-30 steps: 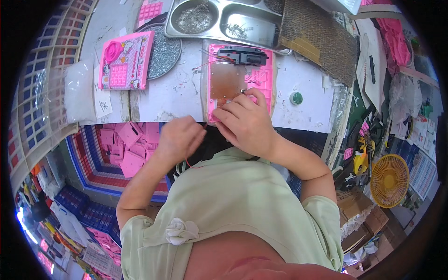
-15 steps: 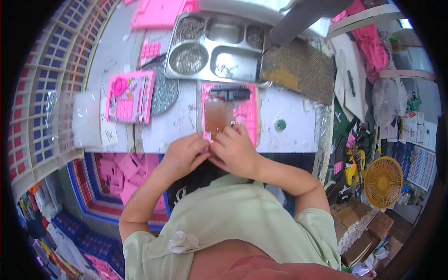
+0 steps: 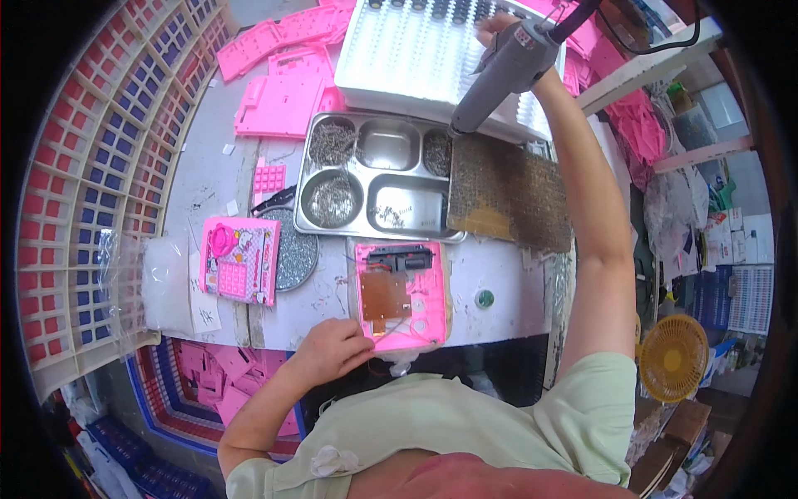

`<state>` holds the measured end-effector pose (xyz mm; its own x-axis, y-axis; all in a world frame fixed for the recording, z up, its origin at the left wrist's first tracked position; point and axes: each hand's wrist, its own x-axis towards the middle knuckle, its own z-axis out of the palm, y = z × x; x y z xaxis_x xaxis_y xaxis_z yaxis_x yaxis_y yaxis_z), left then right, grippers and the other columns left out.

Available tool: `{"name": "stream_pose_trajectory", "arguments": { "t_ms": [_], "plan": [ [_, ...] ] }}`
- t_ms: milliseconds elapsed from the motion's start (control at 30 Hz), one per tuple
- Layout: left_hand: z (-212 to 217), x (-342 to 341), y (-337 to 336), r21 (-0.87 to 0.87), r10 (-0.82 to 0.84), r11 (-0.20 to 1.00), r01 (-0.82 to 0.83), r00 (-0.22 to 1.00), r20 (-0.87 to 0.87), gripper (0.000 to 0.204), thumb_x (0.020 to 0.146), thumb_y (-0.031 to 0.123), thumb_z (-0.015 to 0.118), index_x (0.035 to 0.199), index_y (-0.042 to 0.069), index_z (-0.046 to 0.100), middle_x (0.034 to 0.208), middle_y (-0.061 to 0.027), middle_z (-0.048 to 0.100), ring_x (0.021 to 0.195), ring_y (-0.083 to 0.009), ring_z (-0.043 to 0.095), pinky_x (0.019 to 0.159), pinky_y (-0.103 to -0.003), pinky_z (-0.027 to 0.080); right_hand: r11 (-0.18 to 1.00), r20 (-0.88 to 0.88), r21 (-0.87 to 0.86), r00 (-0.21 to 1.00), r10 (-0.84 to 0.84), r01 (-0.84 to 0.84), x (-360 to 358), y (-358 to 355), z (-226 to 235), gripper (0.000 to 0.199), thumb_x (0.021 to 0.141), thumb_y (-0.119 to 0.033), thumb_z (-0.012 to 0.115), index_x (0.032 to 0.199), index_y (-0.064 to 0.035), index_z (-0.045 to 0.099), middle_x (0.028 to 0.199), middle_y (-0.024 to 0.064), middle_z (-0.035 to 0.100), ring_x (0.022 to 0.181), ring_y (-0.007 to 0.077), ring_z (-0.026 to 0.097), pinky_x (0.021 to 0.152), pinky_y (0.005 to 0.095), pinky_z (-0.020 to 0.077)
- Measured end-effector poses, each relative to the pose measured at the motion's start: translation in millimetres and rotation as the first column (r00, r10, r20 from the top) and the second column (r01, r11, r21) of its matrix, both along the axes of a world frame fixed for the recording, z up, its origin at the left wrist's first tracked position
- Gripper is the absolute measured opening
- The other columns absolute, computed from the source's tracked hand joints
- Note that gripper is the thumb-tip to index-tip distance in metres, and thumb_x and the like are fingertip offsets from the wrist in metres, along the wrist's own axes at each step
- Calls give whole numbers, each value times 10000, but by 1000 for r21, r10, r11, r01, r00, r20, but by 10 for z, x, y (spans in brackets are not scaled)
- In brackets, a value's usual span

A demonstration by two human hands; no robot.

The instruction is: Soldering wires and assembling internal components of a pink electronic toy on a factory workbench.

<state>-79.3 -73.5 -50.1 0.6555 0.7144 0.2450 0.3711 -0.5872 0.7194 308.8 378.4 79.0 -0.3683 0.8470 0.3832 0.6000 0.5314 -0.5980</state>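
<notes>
An open pink plastic casing [image 3: 428, 328] lies at the table's front edge, with a brown circuit board [image 3: 386, 295], thin wires and a black part [image 3: 401, 257] inside. My left hand [image 3: 332, 351] is closed at its lower-left corner, fingertips pinching the edge. Far ahead, my right hand [image 3: 496, 30] reaches over a white foam tray [image 3: 399, 58] with rows of hollows and black round parts at its far side. The fingers there are bent and partly hidden behind a hanging grey electric screwdriver [image 3: 503, 79]; what they hold cannot be made out.
A metal compartment tray [image 3: 370, 179] of screws stands behind the casing, beside a brown textured board [image 3: 515, 187]. To the left are a decorated pink toy case [image 3: 241, 262] and a grey round dish [image 3: 295, 249]. A green round piece [image 3: 484, 298] lies right. Pink parts fill a crate [image 3: 158, 399] below.
My right hand has left the casing and stretched far forward to the foam tray. My left hand stays at the casing's corner. The view has shifted, showing more of the far table.
</notes>
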Motion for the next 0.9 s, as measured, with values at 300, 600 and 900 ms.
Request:
{"name": "stream_pose_trajectory", "arguments": {
  "t_ms": [300, 600, 900],
  "plan": [
    [50, -57, -89, -65, 68, 995, -69, 998, -16, 156, 824, 200, 812, 908, 119, 709, 825, -50, 598, 737, -269, 625, 638, -402, 498, 837, 397, 472, 915, 79, -276, -1936, 581, 338, 160, 798, -184, 733, 862, -38, 742, 809, 169, 712, 770, 353, 686, 761, 433, 536],
    [13, -80, -109, -61, 77, 995, -77, 997, -1, 150, 833, 189, 805, 913, 109, 706, 824, -59, 594, 740, -273, 623, 639, -406, 497, 884, 277, 447, 961, 9, -137, -2049, 492, 390, 159, 869, -158, 676, 860, -7, 725, 779, 185, 714, 723, 360, 697, 795, 431, 549],
    [-78, -68, -174, -70, 137, 989, -133, 989, 49, 148, 835, 167, 800, 921, 101, 699, 854, -82, 601, 761, -301, 628, 655, -410, 507, 993, -785, -91, 607, -122, 82, -600, -2499, -13, 153, 951, -42, 711, 1070, 52, 693, 1077, 99, 701, 1027, 187, 670, 935, 324, 524]
  ]
}}
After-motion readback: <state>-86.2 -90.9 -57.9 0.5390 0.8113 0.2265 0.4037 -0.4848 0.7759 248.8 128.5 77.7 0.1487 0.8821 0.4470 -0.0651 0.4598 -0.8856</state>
